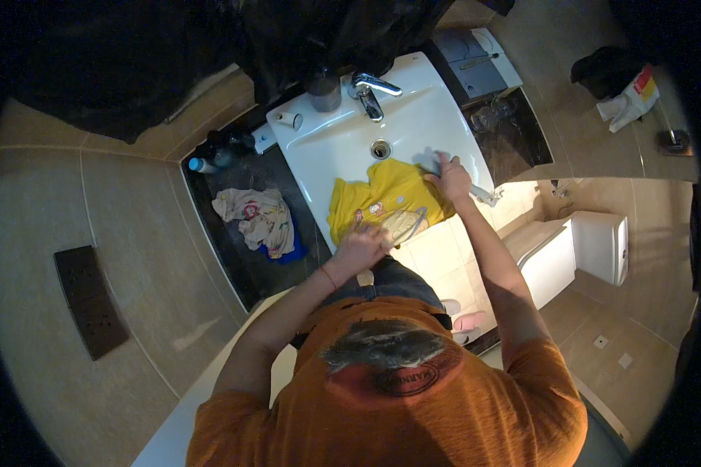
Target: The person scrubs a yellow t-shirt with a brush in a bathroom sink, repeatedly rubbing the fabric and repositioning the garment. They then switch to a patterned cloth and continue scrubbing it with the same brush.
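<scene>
A yellow printed cloth garment (380, 190) lies spread over the front of the white washbasin (304, 157), its lower part at the basin's front rim. My left hand (362, 246) is on the garment's near edge, its fingers blurred by motion; whether they grip the fabric is unclear. At the garment's right side, near the basin's right front corner, is my right hand (453, 180), thumb and fingers partly spread. A greyish patch beside its fingers may be a shadow or a thing; I cannot tell. Behind the garment are the drain (381, 149) and a chrome faucet (371, 96).
On the dark counter (269, 280) at left lie a crumpled light printed cloth (257, 219), a blue cloth (289, 251) and a blue-capped bottle (203, 166). A cup (289, 121) lies on the basin rim. A grey box (473, 64) stands back right; a white toilet (552, 251) is at right.
</scene>
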Demonstrator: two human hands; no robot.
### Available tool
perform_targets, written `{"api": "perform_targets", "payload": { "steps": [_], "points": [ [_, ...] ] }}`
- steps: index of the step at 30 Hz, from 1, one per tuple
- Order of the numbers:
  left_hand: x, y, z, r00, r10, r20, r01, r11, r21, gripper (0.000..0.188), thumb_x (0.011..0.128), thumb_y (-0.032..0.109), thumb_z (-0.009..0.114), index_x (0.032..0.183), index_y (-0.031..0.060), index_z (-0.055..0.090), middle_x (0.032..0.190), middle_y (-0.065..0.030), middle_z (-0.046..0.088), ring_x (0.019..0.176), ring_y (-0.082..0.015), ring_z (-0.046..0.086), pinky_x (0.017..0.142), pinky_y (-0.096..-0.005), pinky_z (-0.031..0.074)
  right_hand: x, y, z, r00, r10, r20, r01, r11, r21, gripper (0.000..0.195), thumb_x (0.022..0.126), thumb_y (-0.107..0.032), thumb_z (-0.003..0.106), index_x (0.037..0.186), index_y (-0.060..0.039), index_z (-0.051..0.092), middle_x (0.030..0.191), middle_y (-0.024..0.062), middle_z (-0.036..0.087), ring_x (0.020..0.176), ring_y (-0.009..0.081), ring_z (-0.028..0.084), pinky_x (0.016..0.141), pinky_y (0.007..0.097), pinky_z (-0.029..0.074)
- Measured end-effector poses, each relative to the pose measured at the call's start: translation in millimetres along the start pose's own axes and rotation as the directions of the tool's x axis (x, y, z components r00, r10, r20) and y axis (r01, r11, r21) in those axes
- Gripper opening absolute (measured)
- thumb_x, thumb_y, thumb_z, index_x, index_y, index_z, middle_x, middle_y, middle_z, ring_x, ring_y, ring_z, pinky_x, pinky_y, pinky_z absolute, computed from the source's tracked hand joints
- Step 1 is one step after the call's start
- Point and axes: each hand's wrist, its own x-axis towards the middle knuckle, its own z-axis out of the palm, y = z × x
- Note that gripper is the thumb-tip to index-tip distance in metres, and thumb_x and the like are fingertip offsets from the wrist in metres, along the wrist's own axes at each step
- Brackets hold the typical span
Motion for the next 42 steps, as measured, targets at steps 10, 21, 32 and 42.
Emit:
{"api": "perform_targets", "payload": {
  "steps": [10, 21, 32, 42],
  "points": [
    [56, -77, -23, 0.925, -0.287, -0.251, 0.361, 0.869, 0.339, 0.023, 0.087, 0.013, 0.058, 0.107, 0.0014, 0.060, 0.110, -0.0186, 0.061, 0.124, -0.0413, 0.051, 0.096, -0.0502, 0.046, 25, -8, 43, 0.986, 0.011, 0.164, -0.023, 0.997, 0.068, 0.047, 0.081, -0.040, 0.070, 0.107, -0.0023, 0.062, 0.102, 0.0204, 0.067, 0.091, 0.0354, 0.068, 0.078, 0.0460, 0.055],
    [58, -89, -70, 0.672, -0.738, 0.062, -0.041, -0.121, -0.992, 0.023, 0.098, 0.023, 0.055, 0.112, 0.0085, 0.045, 0.105, -0.0070, 0.056, 0.096, -0.0179, 0.057, 0.080, -0.0331, 0.051, 48, 25, -83, 0.939, 0.144, 0.311, -0.326, 0.095, 0.941, 0.019, 0.084, -0.019, 0.068, 0.078, -0.0037, 0.058, 0.059, 0.0016, 0.054, 0.041, 0.0093, 0.046, 0.038, 0.0255, 0.033],
    [57, -37, -245, 0.752, -0.605, -0.262, -0.340, -0.014, -0.940, 0.043, 0.101, 0.024, 0.053, 0.138, 0.0049, 0.042, 0.129, -0.0098, 0.056, 0.118, -0.0203, 0.056, 0.099, -0.0356, 0.048, 13, -1, -243, 0.995, -0.013, -0.100, 0.098, -0.085, 0.992, 0.021, 0.093, -0.025, 0.063, 0.087, -0.0049, 0.059, 0.055, -0.0036, 0.047, 0.045, 0.0051, 0.040, 0.046, 0.0212, 0.031],
    [46, -9, -282, 0.880, -0.347, -0.326, -0.250, 0.246, -0.937, 0.040, 0.100, 0.025, 0.056, 0.134, 0.0055, 0.050, 0.124, -0.0077, 0.061, 0.114, -0.0177, 0.059, 0.098, -0.0318, 0.048, 4, 37, -264, 0.985, -0.064, -0.162, 0.160, -0.032, 0.987, 0.022, 0.091, -0.025, 0.063, 0.084, -0.0049, 0.055, 0.056, -0.0006, 0.049, 0.046, 0.0084, 0.043, 0.046, 0.0230, 0.031]
  ]
}}
